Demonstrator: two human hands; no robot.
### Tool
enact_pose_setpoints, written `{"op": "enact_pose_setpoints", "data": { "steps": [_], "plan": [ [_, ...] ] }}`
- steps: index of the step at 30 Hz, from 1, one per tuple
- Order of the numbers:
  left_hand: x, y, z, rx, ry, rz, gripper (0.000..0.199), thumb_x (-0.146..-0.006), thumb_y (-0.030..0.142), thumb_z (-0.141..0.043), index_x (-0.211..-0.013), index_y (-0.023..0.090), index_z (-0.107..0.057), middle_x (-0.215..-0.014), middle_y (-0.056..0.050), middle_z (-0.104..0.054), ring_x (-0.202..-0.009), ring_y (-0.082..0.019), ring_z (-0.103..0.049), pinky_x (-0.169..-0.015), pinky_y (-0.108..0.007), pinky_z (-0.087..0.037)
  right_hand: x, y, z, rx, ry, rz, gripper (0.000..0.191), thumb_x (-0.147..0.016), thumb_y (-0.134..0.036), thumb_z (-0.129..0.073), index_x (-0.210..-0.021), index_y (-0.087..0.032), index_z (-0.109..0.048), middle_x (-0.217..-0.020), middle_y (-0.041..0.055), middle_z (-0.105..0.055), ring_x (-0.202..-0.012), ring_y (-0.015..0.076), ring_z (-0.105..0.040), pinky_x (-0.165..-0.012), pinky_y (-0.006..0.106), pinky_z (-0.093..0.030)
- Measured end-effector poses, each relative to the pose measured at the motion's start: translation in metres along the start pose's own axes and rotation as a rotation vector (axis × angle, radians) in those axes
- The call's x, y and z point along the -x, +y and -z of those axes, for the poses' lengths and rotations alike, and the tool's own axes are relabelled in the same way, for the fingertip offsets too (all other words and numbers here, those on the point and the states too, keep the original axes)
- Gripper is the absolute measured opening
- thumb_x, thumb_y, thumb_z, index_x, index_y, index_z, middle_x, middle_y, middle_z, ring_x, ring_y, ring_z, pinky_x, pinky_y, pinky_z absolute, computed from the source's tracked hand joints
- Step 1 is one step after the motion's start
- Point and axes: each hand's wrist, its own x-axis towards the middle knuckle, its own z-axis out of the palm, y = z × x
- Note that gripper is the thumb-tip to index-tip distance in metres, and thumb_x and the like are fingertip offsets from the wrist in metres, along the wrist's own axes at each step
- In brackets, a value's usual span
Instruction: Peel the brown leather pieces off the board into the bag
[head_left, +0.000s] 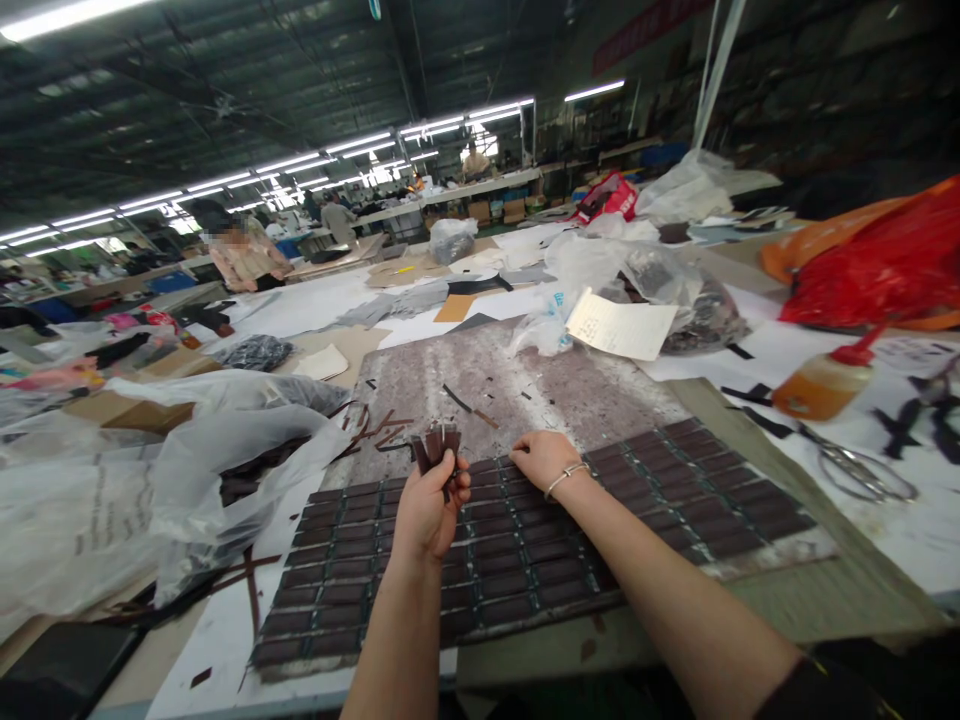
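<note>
Several dark brown strips (442,440) stand up out of my left hand (433,500), whose fingers are wrapped round them. To the right, my right hand (544,460) has its fingertips pinched together at the top edge of the laid-out rows; whatever it may hold is too small to make out. Beneath both hands, rows of dark brown rectangular pieces (495,585) lie side by side on a worn grey board (480,375). A bracelet circles my right wrist. Loose thin strips (382,430) are scattered on the board left of my left hand.
Clear plastic bags (217,470) lie at the left. A glue bottle (821,385), scissors (859,470) and a red bag (885,260) are at the right. A paper note (622,325) rests against a plastic bag beyond the board. A person (247,255) stands farther back.
</note>
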Motion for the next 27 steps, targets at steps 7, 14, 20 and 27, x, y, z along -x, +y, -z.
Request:
{"op": "enact_pose_setpoints", "data": {
  "steps": [7, 14, 20, 27],
  "plan": [
    [0.001, 0.001, 0.000, 0.003, 0.004, 0.009, 0.029, -0.066, 0.027, -0.068, -0.088, 0.014, -0.054, -0.072, -0.001, -0.055, -0.053, -0.007, -0.049, -0.044, -0.016, -0.037, 0.006, -0.008, 0.000, 0.058, -0.003, -0.032, 0.023, -0.078, -0.037, -0.048, -0.085, -0.028, -0.068, -0.082, 0.0034, -0.066, -0.078, 0.0207, -0.059, -0.063, 0.028, -0.042],
    [0.001, -0.001, -0.001, 0.004, -0.007, 0.013, 0.029, -0.065, 0.028, -0.069, -0.085, 0.013, -0.054, -0.070, -0.001, -0.055, -0.052, -0.007, -0.049, -0.043, -0.017, -0.037, 0.020, -0.017, 0.002, 0.291, 0.207, 0.176, 0.018, -0.083, -0.031, -0.048, -0.086, -0.020, -0.063, -0.098, 0.0090, -0.058, -0.096, 0.0246, -0.048, -0.075, 0.034, -0.038],
    [0.001, -0.002, -0.002, 0.018, -0.004, 0.017, 0.028, -0.066, 0.029, -0.069, -0.084, 0.013, -0.054, -0.070, -0.001, -0.055, -0.053, -0.007, -0.050, -0.044, -0.017, -0.036, 0.032, -0.018, 0.001, 0.346, 0.045, 0.330, 0.024, -0.083, -0.012, -0.040, -0.088, -0.017, -0.063, -0.091, 0.0098, -0.057, -0.088, 0.0224, -0.050, -0.075, 0.034, -0.038],
    [0.005, -0.003, -0.002, -0.032, -0.048, 0.052, 0.030, -0.066, 0.031, -0.069, -0.087, 0.013, -0.056, -0.074, -0.002, -0.056, -0.055, -0.007, -0.049, -0.046, -0.017, -0.037, 0.041, -0.033, -0.004, 0.367, 0.003, 0.303, 0.024, -0.079, -0.008, -0.042, -0.086, -0.012, -0.065, -0.088, 0.0128, -0.057, -0.081, 0.0231, -0.055, -0.067, 0.033, -0.043]
  ]
}}
